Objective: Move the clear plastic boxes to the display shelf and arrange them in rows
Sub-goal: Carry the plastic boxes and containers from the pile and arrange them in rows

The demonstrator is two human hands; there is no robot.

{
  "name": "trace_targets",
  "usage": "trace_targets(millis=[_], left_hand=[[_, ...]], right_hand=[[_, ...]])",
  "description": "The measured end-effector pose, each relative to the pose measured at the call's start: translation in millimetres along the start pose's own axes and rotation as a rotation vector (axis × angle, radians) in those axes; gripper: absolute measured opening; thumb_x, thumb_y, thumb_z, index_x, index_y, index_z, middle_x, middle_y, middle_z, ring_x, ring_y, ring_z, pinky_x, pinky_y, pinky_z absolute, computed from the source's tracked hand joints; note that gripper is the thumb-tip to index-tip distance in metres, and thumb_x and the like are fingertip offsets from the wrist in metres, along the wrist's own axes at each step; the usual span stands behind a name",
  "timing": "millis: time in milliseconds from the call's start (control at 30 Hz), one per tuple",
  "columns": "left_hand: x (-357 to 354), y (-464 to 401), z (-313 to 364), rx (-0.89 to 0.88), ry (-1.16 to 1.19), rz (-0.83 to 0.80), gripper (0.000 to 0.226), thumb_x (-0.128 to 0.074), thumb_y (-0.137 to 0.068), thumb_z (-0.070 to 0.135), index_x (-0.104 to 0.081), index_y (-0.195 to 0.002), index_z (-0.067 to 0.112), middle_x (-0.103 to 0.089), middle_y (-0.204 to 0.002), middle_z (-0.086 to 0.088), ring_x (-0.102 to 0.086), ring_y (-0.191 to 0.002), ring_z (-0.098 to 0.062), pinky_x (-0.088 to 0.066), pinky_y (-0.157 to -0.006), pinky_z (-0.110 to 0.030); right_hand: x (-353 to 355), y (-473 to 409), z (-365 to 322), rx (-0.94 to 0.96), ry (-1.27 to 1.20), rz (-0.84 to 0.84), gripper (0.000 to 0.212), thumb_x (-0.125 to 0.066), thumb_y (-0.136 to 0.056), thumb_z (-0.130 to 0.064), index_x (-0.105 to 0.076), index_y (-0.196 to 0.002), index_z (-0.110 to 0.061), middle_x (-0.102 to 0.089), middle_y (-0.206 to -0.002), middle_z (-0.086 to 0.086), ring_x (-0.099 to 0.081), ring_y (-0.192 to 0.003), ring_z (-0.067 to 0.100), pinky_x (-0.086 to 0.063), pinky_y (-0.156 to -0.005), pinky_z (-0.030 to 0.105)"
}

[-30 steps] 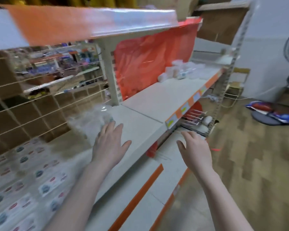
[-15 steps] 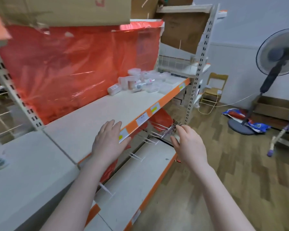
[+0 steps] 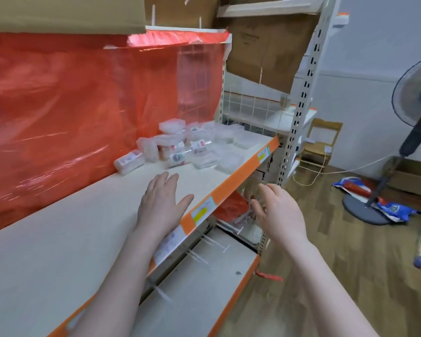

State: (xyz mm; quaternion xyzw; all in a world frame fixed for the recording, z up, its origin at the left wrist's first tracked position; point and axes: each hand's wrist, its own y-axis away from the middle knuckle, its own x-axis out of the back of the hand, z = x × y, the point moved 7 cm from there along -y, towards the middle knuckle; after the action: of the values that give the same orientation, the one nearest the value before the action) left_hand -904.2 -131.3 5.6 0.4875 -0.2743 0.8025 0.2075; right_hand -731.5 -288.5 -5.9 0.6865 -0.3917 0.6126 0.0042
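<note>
both empty: left hand (image 3: 161,205) flat, fingers straight, over the display shelf (image 3: 58,244); right hand (image 3: 281,215) loosely spread beyond its front edge. clear plastic boxes (image 3: 180,147) heaped at shelf's far end.

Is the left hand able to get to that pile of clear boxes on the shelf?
Probably yes. The left hand hovers open over the shelf, and only bare shelf lies between it and the clear boxes farther along. It is not touching them yet.
</note>
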Motion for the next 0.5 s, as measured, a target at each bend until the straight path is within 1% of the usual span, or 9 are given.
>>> trace_targets(millis=[100,167,233,367,500], left_hand=[[-24.2,-52.4,10.9,-0.010,0.017,-0.019,0.061,-0.050,-0.093,0.044,-0.033,-0.144,0.014,-0.029,-0.150,-0.003,-0.021,-0.139,-0.020,-0.022,-0.108,-0.031],[-34.9,-81.9,14.3,-0.007,0.018,-0.035,0.061,-0.050,-0.093,0.044,-0.033,-0.144,0.015,-0.029,-0.150,-0.003,-0.019,-0.140,-0.020,-0.021,-0.110,-0.032],[-43.2,-105.2,14.5,0.010,0.003,-0.048,0.062,-0.049,-0.093,0.045,-0.032,-0.144,0.015,-0.026,-0.152,-0.005,-0.017,-0.142,-0.021,-0.020,-0.111,-0.033],[-59.5,-137.4,18.5,0.054,-0.014,-0.053,0.063,-0.047,-0.093,0.048,-0.029,-0.146,0.019,-0.022,-0.154,-0.003,-0.015,-0.143,-0.019,-0.019,-0.112,-0.033],[-80.8,-156.6,34.0,0.096,-0.008,-0.041,0.063,-0.044,-0.093,0.050,-0.026,-0.147,0.022,-0.019,-0.155,0.000,-0.012,-0.143,-0.017,-0.016,-0.113,-0.030]], right_hand=[[-21.0,-51.6,21.1,0.006,-0.011,-0.039,0.032,-0.051,-0.094,-0.028,-0.057,-0.117,-0.006,-0.058,-0.113,0.009,-0.054,-0.104,0.027,-0.043,-0.082,0.034],[-33.3,-82.0,31.4,0.012,-0.013,-0.063,0.030,-0.049,-0.094,-0.029,-0.057,-0.114,-0.008,-0.059,-0.107,0.007,-0.054,-0.098,0.025,-0.043,-0.078,0.033],[-46.6,-107.9,40.0,0.016,-0.024,-0.094,0.030,-0.050,-0.094,-0.028,-0.058,-0.114,-0.006,-0.060,-0.105,0.009,-0.055,-0.096,0.026,-0.045,-0.076,0.035],[-71.3,-156.8,56.0,0.027,-0.059,-0.154,0.037,-0.052,-0.093,-0.021,-0.054,-0.125,-0.001,-0.058,-0.116,0.015,-0.054,-0.105,0.034,-0.044,-0.082,0.041],[-97.5,-202.2,74.2,0.082,-0.083,-0.198,0.039,-0.049,-0.095,-0.024,-0.051,-0.128,-0.004,-0.056,-0.120,0.013,-0.051,-0.111,0.030,-0.042,-0.086,0.038]])
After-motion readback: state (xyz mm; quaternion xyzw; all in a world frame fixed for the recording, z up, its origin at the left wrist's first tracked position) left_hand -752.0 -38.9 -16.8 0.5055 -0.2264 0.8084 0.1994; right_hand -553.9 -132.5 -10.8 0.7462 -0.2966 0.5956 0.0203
